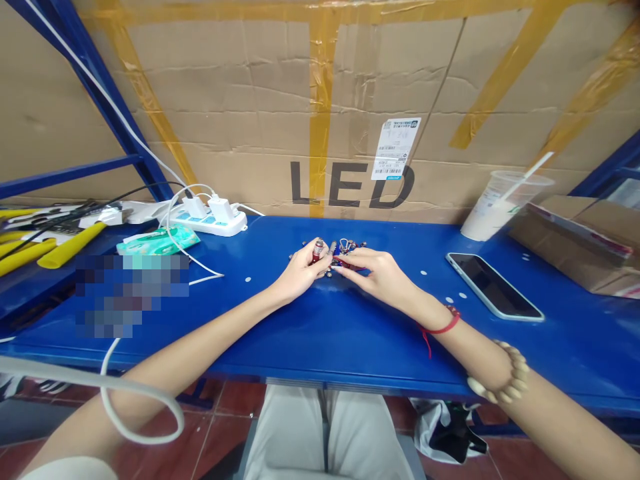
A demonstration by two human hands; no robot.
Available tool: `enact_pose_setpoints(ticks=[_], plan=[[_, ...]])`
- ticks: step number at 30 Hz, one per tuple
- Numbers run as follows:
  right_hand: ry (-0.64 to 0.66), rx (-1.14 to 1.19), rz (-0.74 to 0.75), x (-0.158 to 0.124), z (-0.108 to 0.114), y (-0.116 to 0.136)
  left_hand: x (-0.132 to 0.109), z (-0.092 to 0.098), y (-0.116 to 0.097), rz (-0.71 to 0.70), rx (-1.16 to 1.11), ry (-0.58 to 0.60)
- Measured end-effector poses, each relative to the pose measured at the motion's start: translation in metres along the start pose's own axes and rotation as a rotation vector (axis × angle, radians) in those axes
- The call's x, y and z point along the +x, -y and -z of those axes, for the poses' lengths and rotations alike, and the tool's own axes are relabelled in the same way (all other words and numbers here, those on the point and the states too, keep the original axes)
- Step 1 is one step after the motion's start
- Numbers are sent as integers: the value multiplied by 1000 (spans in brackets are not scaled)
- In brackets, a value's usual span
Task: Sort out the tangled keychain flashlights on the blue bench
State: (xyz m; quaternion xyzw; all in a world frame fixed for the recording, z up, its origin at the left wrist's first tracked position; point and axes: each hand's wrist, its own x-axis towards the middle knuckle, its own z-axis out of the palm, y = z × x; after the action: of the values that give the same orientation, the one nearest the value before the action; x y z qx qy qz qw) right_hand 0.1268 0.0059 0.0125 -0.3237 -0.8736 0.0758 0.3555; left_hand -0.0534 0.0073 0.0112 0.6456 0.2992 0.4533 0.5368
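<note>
My left hand (300,270) is closed in a pinch on a small red and silver cylindrical piece (318,251) above the blue table (320,333). My right hand (373,270) meets it from the right, its fingers closed on another small red and metal piece (345,257). Just behind my fingers lies a little heap of small metal parts and rings (345,245). What exactly sits between the fingertips is too small to make out.
A phone (493,285) lies face up at the right, near a plastic cup with a straw (493,203) and a cardboard box (575,240). At the left are a white power strip with chargers (213,217), a green packet (157,241), yellow-handled tools (50,247) and white cables. A cardboard wall stands behind.
</note>
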Motion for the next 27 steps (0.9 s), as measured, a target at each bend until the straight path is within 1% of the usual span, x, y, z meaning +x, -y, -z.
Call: enact_pose_setpoints(ticks=[4,7,10,12,15,16,17,18,22,25,27], plan=[[88,17,58,-2,-1,0,-2,4,2,7,121,37],[66,22,57,-3,-3,-1,-2,5,3,-41,278,58],[2,1,34,-3,-2,-1,-3,4,3,-62,352,49],[-77,-17,3,-1,1,-1,-4,3,4,-45,344,43],[-258,-47,-71,1,5,3,-4,1,8,9,276,92],[-303,-51,-88,1,5,5,-5,0,9,24,253,117],[-323,-50,-93,1,5,7,-5,-1,10,31,235,140],[-315,-48,-85,1,5,9,-5,-1,10,30,216,158],[-209,-48,-4,1,2,9,-5,-4,8,11,132,183],[-191,-61,45,0,1,4,-5,-5,6,24,89,188],[-188,-56,51,-1,1,2,-5,-6,5,40,64,176]])
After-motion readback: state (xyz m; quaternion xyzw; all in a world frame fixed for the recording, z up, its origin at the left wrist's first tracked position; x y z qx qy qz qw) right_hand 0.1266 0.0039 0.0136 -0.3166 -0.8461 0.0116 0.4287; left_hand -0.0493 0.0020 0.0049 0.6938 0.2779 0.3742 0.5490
